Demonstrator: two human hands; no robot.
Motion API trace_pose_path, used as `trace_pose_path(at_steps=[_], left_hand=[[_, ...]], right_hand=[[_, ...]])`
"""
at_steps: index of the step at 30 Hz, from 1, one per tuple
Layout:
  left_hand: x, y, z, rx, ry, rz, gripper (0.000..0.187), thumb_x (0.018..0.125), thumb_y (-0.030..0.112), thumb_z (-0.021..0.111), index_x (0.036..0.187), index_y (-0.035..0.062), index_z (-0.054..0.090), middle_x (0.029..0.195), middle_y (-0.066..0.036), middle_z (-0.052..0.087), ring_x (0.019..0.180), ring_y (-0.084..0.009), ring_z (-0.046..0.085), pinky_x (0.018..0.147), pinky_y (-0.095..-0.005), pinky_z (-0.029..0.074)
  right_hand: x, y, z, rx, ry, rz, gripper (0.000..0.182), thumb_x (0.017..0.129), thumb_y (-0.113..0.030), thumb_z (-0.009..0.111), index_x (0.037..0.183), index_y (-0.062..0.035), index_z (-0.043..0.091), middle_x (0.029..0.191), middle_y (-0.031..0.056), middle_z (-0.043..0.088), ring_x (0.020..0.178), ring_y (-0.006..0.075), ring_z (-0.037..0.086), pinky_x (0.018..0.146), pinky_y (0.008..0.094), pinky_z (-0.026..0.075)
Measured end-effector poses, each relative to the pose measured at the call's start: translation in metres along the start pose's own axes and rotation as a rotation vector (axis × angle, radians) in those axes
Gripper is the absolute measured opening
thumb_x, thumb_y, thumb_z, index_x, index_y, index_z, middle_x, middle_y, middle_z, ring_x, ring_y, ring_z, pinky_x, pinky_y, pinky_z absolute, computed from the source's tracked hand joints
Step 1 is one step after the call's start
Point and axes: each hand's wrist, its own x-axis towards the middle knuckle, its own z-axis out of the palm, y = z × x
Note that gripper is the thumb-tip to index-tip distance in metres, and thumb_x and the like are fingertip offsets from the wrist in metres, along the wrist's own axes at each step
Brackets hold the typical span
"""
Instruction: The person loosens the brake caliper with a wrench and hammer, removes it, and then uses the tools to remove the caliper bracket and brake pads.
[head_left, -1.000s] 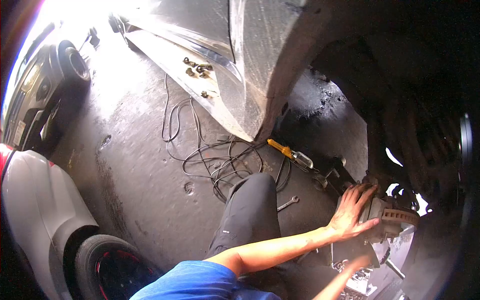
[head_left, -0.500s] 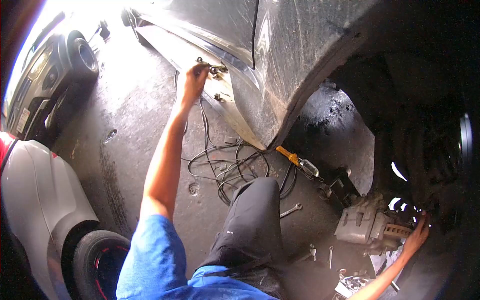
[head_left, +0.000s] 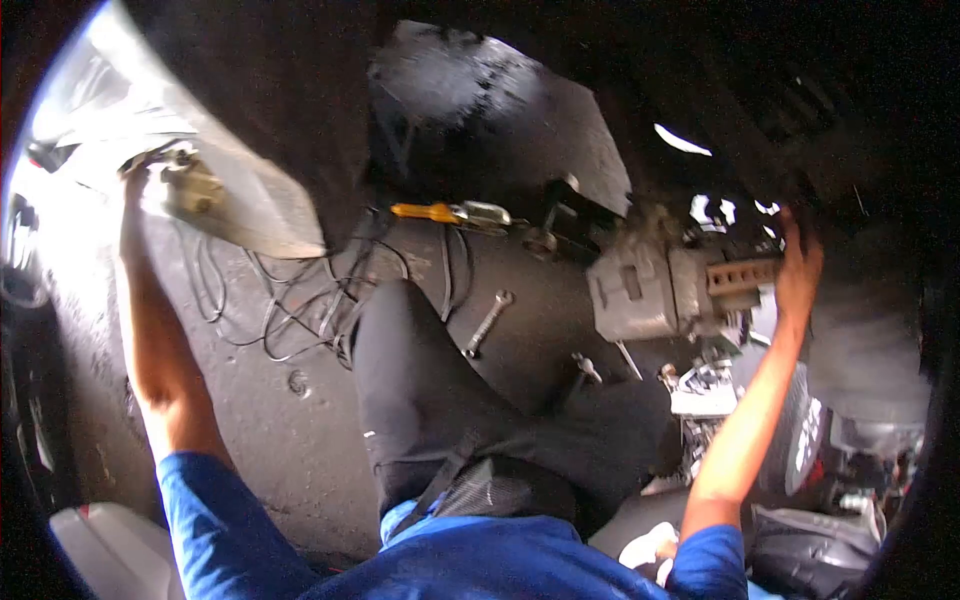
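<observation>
My left hand (head_left: 136,166), whose grip I cannot tell, could scatter the upper-left small parts (head_left: 181,156) by brushing them; my right hand (head_left: 800,268) has fingers apart beside the brake rotor (head_left: 740,277).

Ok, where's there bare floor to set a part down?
Bare floor lies between the left arm and bent leg, below the cable. A smaller patch sits between the wrench and brake. Crowded: below the brake, with metal pieces and a tire.
</observation>
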Motion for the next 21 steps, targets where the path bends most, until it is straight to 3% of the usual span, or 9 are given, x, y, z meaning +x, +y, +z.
trace_pose_path(at_steps=[2, 4, 7, 8, 10, 11, 15, 17, 21], left_hand=[[-0.028, 0.001, -0.029, -0.381, 0.193, -0.148, 0.033, 0.089, 0.014, 0.063, 0.118, -0.0020, 0.061, 0.106, -0.014, 0.068, 0.095, -0.0206, 0.066, 0.086, -0.0278, 0.052], [-0.089, 0.013, -0.061, -0.555, 0.419, -0.055, 0.034, 0.088, 0.014, 0.066, 0.115, -0.0058, 0.060, 0.102, -0.018, 0.068, 0.094, -0.0214, 0.066, 0.084, -0.0307, 0.053], [-0.235, 0.155, -0.091, -0.477, 0.576, -0.210, 0.039, 0.091, 0.020, 0.065, 0.113, -0.0104, 0.058, 0.104, -0.025, 0.067, 0.094, -0.0275, 0.067, 0.086, -0.0334, 0.054], [-0.278, 0.202, -0.088, -0.268, 0.520, -0.227, 0.035, 0.095, 0.021, 0.059, 0.109, -0.0105, 0.058, 0.098, -0.023, 0.067, 0.089, -0.0268, 0.066, 0.083, -0.0341, 0.055], [-0.342, 0.229, -0.064, -0.464, 0.358, -0.093, 0.029, 0.098, 0.020, 0.053, 0.105, -0.0078, 0.058, 0.095, -0.018, 0.065, 0.085, -0.0243, 0.064, 0.080, -0.0354, 0.054], [-0.370, 0.250, -0.043, -0.649, 0.252, -0.159, 0.027, 0.098, 0.016, 0.053, 0.112, -0.0073, 0.057, 0.100, -0.013, 0.063, 0.089, -0.0198, 0.060, 0.082, -0.0335, 0.052], [-0.417, 0.348, 0.041, -0.834, -0.359, -0.372, 0.023, 0.092, 0.012, 0.063, 0.112, -0.0004, 0.060, 0.100, -0.007, 0.064, 0.091, -0.0141, 0.061, 0.083, -0.0284, 0.049], [-0.420, 0.377, 0.091, -1.061, -0.570, -0.531, 0.028, 0.090, 0.016, 0.066, 0.112, -0.0012, 0.060, 0.100, -0.010, 0.066, 0.093, -0.0142, 0.062, 0.084, -0.0278, 0.049], [-0.434, 0.404, 0.182, -1.108, -0.767, -0.442, 0.043, 0.087, 0.032, 0.068, 0.113, -0.0016, 0.063, 0.105, -0.016, 0.068, 0.096, -0.0222, 0.064, 0.089, -0.0348, 0.048]], right_hand=[[-0.002, 0.002, -0.004, -0.266, 0.017, -0.074, 0.043, 0.098, -0.018, 0.042, 0.139, -0.0293, 0.049, 0.138, 0.0232, 0.047, 0.125, 0.0410, 0.046, 0.103, 0.0445, 0.038], [-0.004, -0.005, -0.003, -0.295, -0.009, -0.021, 0.041, 0.099, -0.022, 0.043, 0.138, -0.0293, 0.050, 0.137, 0.0229, 0.048, 0.125, 0.0404, 0.046, 0.103, 0.0442, 0.038], [-0.003, -0.032, -0.002, -0.122, -0.069, 0.096, 0.039, 0.099, -0.032, 0.046, 0.137, -0.0293, 0.052, 0.135, 0.0219, 0.049, 0.127, 0.0382, 0.045, 0.105, 0.0425, 0.036], [-0.003, -0.033, -0.002, -0.239, -0.083, 0.103, 0.040, 0.098, -0.035, 0.045, 0.137, -0.0301, 0.052, 0.136, 0.0217, 0.048, 0.128, 0.0376, 0.045, 0.106, 0.0421, 0.035], [-0.004, -0.032, -0.007, -0.481, -0.115, 0.110, 0.041, 0.098, -0.042, 0.045, 0.138, -0.0318, 0.051, 0.138, 0.0213, 0.047, 0.130, 0.0365, 0.044, 0.108, 0.0414, 0.034], [0.002, -0.042, -0.006, -0.240, -0.160, 0.280, 0.042, 0.098, -0.043, 0.041, 0.138, -0.0358, 0.050, 0.146, 0.0183, 0.039, 0.135, 0.0353, 0.038, 0.110, 0.0417, 0.030], [0.013, -0.009, -0.017, -0.419, -0.192, 0.090, 0.047, 0.097, -0.046, 0.044, 0.140, -0.0284, 0.050, 0.148, 0.0134, 0.040, 0.138, 0.0308, 0.034, 0.113, 0.0415, 0.026], [0.018, -0.002, -0.020, -0.357, -0.189, 0.080, 0.049, 0.096, -0.046, 0.045, 0.139, -0.0252, 0.052, 0.147, 0.0122, 0.041, 0.139, 0.0292, 0.032, 0.114, 0.0410, 0.024], [0.019, -0.002, -0.020, -0.366, -0.127, 0.005, 0.052, 0.095, -0.048, 0.046, 0.137, -0.0189, 0.054, 0.145, 0.0141, 0.044, 0.138, 0.0277, 0.034, 0.115, 0.0404, 0.021]])
